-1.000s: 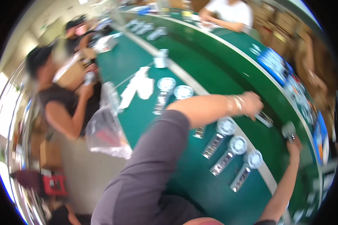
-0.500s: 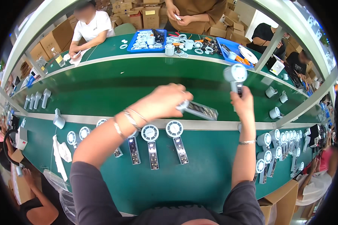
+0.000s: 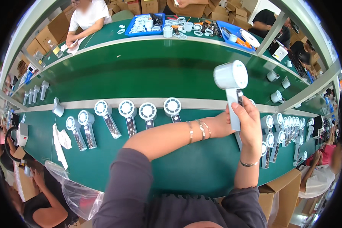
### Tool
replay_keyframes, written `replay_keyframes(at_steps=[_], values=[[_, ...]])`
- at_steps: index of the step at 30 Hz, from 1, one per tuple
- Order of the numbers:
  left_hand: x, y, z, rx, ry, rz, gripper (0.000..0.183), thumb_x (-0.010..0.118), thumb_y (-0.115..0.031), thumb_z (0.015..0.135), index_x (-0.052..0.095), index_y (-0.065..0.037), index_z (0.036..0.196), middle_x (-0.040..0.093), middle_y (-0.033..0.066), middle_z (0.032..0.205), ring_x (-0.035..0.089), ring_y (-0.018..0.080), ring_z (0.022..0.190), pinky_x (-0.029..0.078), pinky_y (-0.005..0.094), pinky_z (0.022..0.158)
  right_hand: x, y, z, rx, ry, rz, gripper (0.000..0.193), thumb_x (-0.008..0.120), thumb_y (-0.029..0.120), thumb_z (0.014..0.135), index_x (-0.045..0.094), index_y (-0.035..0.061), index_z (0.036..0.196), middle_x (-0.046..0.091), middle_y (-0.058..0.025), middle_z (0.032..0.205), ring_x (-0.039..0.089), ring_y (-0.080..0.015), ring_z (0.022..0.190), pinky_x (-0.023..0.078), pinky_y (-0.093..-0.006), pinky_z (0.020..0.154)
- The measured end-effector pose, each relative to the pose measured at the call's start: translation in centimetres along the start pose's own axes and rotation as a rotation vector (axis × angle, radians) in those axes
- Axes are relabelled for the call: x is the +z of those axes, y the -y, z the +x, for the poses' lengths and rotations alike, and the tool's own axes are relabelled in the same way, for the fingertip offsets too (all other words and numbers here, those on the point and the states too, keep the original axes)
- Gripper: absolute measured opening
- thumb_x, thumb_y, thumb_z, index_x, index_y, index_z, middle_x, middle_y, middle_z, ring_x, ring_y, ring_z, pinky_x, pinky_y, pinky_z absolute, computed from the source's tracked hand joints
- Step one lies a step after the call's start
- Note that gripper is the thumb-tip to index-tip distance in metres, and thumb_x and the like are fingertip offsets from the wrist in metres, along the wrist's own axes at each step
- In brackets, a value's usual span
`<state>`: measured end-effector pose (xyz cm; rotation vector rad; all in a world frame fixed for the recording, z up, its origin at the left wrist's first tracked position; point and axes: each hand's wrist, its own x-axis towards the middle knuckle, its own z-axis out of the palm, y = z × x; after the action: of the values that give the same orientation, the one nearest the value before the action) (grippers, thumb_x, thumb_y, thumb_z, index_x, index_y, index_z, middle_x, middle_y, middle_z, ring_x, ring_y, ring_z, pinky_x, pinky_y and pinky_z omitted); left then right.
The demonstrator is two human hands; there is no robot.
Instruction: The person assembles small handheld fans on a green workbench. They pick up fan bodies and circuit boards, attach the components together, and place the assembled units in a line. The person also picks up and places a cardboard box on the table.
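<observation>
My right hand [image 3: 248, 119] is closed around the handle of a pale grey-blue handheld fan [image 3: 230, 76]. The fan stands upright above the bench, its round drum-shaped head on top; a dark strip of its inside shows by my fingers. My left arm reaches across to the right. The left hand [image 3: 223, 124] sits close behind that handle, its fingers mostly hidden by the handle and my right hand, so whether it grips anything is unclear. Below the hands, part of a pale handle [image 3: 238, 141] shows. Along the bench's far edge lie several fans [image 3: 147, 111] with exposed circuit boards.
More fans [image 3: 269, 140] crowd the right side. At left are a white cloth [image 3: 59, 142] and a fan head [image 3: 57, 109]. A raised green shelf [image 3: 140, 72] with metal posts runs ahead. Blue trays [image 3: 131, 29] of parts stand beyond; co-workers sit around. A cardboard box [image 3: 281, 182] is at lower right.
My left hand has swung right and down, toward my right hand; the open-handled fan it carried is no longer plainly visible. The right hand's fan has turned. The view has shifted.
</observation>
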<state>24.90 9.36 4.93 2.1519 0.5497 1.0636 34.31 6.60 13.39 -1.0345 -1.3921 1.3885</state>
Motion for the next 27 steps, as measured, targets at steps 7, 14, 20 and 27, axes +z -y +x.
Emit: replay_keyframes(at_steps=[7,14,20,27], values=[[-3.4,-8.7,-10.8,-0.023,0.300,0.583,0.043,0.068,-0.017,0.074,0.055,0.000,0.111,0.052,0.0151,0.106,0.053,0.0283,0.090,0.048,0.0359,0.071,2.3,-5.0,-1.8,0.151,0.022,0.096,0.035,0.048,0.028,0.095,0.048,0.0019,0.119,0.055,-0.0024,0.082,0.052,-0.0081,0.069,0.047,-0.0214,0.058],[1.7,-10.0,-18.9,-0.004,0.394,0.435,0.028,0.058,-0.014,0.074,0.057,0.000,0.099,0.053,0.0089,0.087,0.054,0.0189,0.074,0.047,0.0275,0.058,4.9,-11.6,-0.5,0.166,0.071,0.029,0.032,0.048,0.026,0.094,0.046,0.0017,0.115,0.056,-0.0033,0.083,0.053,-0.0081,0.066,0.046,-0.0211,0.055],[3.1,-7.4,-18.8,-0.161,0.291,0.161,0.024,0.058,-0.017,0.082,0.058,-0.003,0.102,0.052,0.0063,0.084,0.054,0.0177,0.070,0.046,0.0291,0.059,4.1,-14.6,0.1,0.194,-0.040,0.112,0.033,0.043,0.025,0.095,0.040,0.0005,0.118,0.051,-0.0045,0.083,0.049,-0.0076,0.062,0.043,-0.0220,0.048],[1.6,-7.1,-18.5,-0.514,0.215,-0.260,0.026,0.062,-0.016,0.085,0.060,-0.005,0.108,0.056,0.0063,0.086,0.054,0.0164,0.065,0.046,0.0297,0.060,4.1,-14.7,0.0,0.098,-0.036,0.040,0.037,0.040,0.023,0.096,0.034,0.0027,0.127,0.053,-0.0067,0.085,0.049,-0.0089,0.059,0.042,-0.0218,0.046]])
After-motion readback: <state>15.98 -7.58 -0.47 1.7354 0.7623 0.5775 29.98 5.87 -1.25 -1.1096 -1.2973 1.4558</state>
